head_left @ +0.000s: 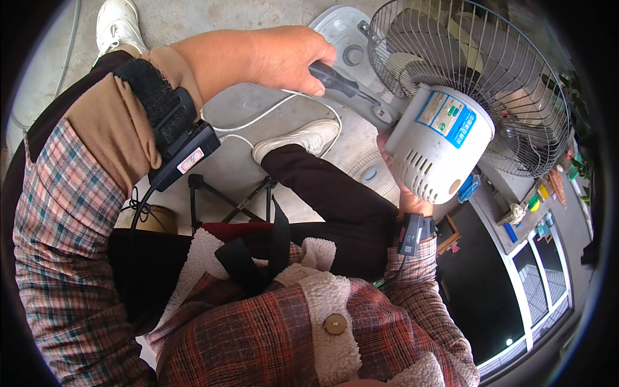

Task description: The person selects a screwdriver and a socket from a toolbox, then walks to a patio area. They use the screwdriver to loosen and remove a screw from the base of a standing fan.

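Observation:
A grey-white electric fan (438,148) is held tilted at the upper right, its round motor housing toward me. My left hand (290,59) closes around a dark grey, handle-shaped piece (335,80) that lies along the fan's light grey neck (373,111). Whether this piece is part of the neck or separate, I cannot tell. My right hand (414,204) supports the motor housing from behind and below, with most of its fingers hidden. The wire cage (538,84) surrounds dark blades. A light grey base part (353,55) with a round recess is beyond my left hand.
A white cable (248,122) loops over the concrete floor (213,16) near my white shoe (296,140). A folding stool's black legs (232,205) stand below. A round, pale patterned disc (371,173) lies under the fan. Small coloured items (534,203) sit at the right.

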`<state>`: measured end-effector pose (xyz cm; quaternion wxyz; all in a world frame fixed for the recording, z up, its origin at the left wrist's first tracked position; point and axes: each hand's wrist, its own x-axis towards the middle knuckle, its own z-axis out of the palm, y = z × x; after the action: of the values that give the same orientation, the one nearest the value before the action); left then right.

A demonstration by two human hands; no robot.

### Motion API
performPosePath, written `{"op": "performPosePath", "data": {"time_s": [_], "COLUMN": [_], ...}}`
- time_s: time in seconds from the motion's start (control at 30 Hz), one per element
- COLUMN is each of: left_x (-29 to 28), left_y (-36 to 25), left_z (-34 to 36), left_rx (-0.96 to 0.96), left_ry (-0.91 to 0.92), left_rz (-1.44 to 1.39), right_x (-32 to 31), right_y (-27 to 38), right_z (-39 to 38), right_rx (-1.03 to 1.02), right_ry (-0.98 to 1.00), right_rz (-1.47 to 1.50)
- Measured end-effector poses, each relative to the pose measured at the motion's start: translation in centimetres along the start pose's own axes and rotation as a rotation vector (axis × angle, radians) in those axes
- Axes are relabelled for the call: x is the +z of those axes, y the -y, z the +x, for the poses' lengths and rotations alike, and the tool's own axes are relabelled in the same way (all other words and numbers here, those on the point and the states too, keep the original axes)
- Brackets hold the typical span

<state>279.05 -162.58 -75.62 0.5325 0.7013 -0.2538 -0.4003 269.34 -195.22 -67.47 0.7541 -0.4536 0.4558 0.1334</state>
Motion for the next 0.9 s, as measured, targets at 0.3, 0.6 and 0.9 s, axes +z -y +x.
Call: {"op": "performPosePath", "data": {"time_s": [0.3, 0.6, 0.9], "left_x": [-0.03, 0.28, 0.34], "left_y": [-0.20, -0.40, -0.59], "left_z": [0.30, 0.14, 0.06], "left_rx": [0.026, -0.002, 0.036], "left_ry": [0.016, 0.065, 0.061], "left_rz": [0.002, -0.028, -0.014], "right_x": [0.53, 0.26, 0.08], "right_y": [-0.06, 0.14, 0.18], "right_z": [0.04, -0.25, -0.67], "right_rx": [-0.085, -0.110, -0.116], "right_ry": [-0.051, -0.020, 0.013], "right_rz": [0.012, 0.029, 0.043]}}
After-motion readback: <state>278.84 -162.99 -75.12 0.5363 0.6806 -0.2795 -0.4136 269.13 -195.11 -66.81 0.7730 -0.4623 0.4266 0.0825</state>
